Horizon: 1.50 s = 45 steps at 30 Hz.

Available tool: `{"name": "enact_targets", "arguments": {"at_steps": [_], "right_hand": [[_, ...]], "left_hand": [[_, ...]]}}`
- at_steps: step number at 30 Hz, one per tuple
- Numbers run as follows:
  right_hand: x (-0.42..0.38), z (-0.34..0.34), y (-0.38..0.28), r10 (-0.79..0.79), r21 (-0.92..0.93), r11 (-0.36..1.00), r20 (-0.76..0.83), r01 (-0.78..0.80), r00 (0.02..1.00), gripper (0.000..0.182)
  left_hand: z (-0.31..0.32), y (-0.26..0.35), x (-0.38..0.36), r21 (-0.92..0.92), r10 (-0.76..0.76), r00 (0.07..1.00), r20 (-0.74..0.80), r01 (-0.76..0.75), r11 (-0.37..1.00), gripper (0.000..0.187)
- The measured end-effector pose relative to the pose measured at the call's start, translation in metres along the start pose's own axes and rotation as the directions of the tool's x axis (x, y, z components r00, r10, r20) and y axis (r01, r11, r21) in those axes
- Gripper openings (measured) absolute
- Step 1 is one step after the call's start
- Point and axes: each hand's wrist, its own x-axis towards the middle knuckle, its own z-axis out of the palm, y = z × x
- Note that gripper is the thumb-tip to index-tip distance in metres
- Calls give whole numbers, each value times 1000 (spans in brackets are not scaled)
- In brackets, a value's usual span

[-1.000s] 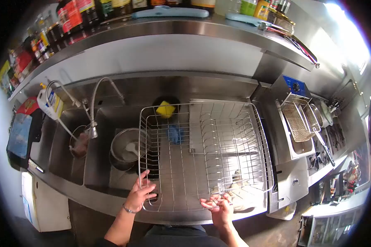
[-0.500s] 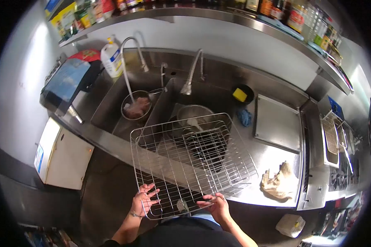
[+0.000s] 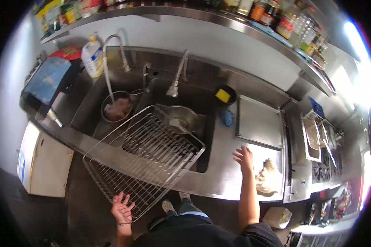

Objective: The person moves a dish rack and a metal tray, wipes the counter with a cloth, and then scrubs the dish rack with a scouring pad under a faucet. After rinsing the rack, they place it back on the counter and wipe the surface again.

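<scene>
A large wire rack (image 3: 144,196) slants across the front edge of the sink, its far part above the right basin. At the rack's near corner, my left hand (image 3: 123,209) grips the edge with its fingers partly spread. My right hand (image 3: 244,157) is off the rack, over the counter to the right of the sink, fingers extended and holding nothing. Behind the rack, a metal bowl (image 3: 188,119) sits in the right basin. A crumpled beige cloth (image 3: 268,179) lies on the counter near my right forearm.
Water runs from a faucet (image 3: 106,74) into a bowl of pinkish food (image 3: 118,109) in the left basin. A black bowl with a yellow sponge (image 3: 223,95), a blue cloth (image 3: 227,118) and a metal lid (image 3: 260,122) lie right of the sink. Bottles line the shelf (image 3: 185,14).
The rack has turned and shifted left. My right hand has let go of it and moved right and forward over the counter. My left hand stays at its corner.
</scene>
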Motion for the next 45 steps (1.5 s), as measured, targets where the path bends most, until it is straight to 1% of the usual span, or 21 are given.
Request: {"name": "enact_targets", "arguments": {"at_steps": [1, 3, 5, 6, 8, 10, 11, 13, 15, 16, 17, 19, 20, 21, 23, 25, 27, 29, 33, 42, 45], "right_hand": [[42, -13, 14, 82, 242, 969, -121, -50, 989, 44], [108, -43, 35, 73, 347, 938, -258, 22, 963, 49], [152, -55, 37, 78, 408, 910, -340, 72, 937, 42], [161, -58, 30, 63, 339, 939, -316, 51, 946, 40], [175, -56, 21, 55, 270, 962, -290, 26, 955, 38], [176, -50, 16, 11, 1, 1000, -403, -12, 915, 32], [172, -48, 15, 17, 5, 1000, -403, -16, 915, 32], [159, -41, 5, 58, 83, 996, -535, -16, 843, 30], [161, -44, 7, 59, 134, 991, -556, 19, 829, 30], [160, -46, 10, 62, 180, 982, -579, 54, 813, 31], [165, -48, 19, 67, 184, 982, -579, 50, 813, 31], [182, -53, 39, -5, 427, 850, -579, 308, 815, 22], [189, -58, 47, -6, 425, 851, -580, 309, 815, 22], [189, -58, 49, -5, 411, 848, -623, 334, 782, 22], [194, -57, 50, -5, 397, 845, -663, 358, 748, 23], [172, -49, 32, 54, 380, 872, -701, 308, 711, 36], [160, -45, 25, 59, 473, 808, -660, 352, 749, 34], [158, -43, 26, -55, 453, 774, -648, 442, 760, 32], [136, -39, 16, 58, 461, 816, -664, 347, 746, 33], [102, -59, 39, -11, 422, 824, -656, 379, 755, 38], [100, -72, 54, -122, 289, 884, -618, 368, 777, 41]], "left_hand": [[-1, -3, 1, -3, 15, 1000, -11, -15, 1000, 25], [-4, -12, 2, -45, 30, 997, -71, -33, 998, 18], [-59, -21, 21, -166, -80, 991, 106, 97, 981, 21], [-45, -23, 17, -163, -84, 990, 113, 102, 981, 21], [-12, -18, -7, -39, 67, 994, 87, -64, 997, 19], [-11, -15, -11, -14, 79, 993, 87, -78, 997, 18], [-15, -12, -12, 6, 87, 992, 89, -87, 996, 17], [-34, -5, -8, -42, 32, 995, 94, -28, 999, 13], [-73, 8, 4, 97, -104, 983, 152, 90, 991, 13], [-106, 19, 13, -138, -314, 947, 75, 321, 937, 15], [-126, 25, 19, -133, -313, 947, 73, 321, 938, 15], [-126, 29, 22, -190, -381, 921, 82, 390, 901, 14], [-112, 15, 11, -109, -57, 988, 146, 74, 991, 33], [-108, 16, 8, -112, -58, 988, 147, 74, 991, 33], [-106, 21, 11, -224, -115, 993, -17, 108, 969, 33], [-90, 24, 8, -274, -164, 982, -93, 133, 953, 33], [-70, 22, -1, 53, -66, 976, 209, 56, 997, 13], [-83, 20, 5, 57, -37, 985, 171, 28, 998, 19], [-80, 23, 5, 86, 11, 988, 154, -24, 996, 24], [-71, 20, 9, 92, 48, 992, 118, -59, 994, 33], [-58, 21, 4, 71, 41, 994, 105, -49, 996, 32]]}}
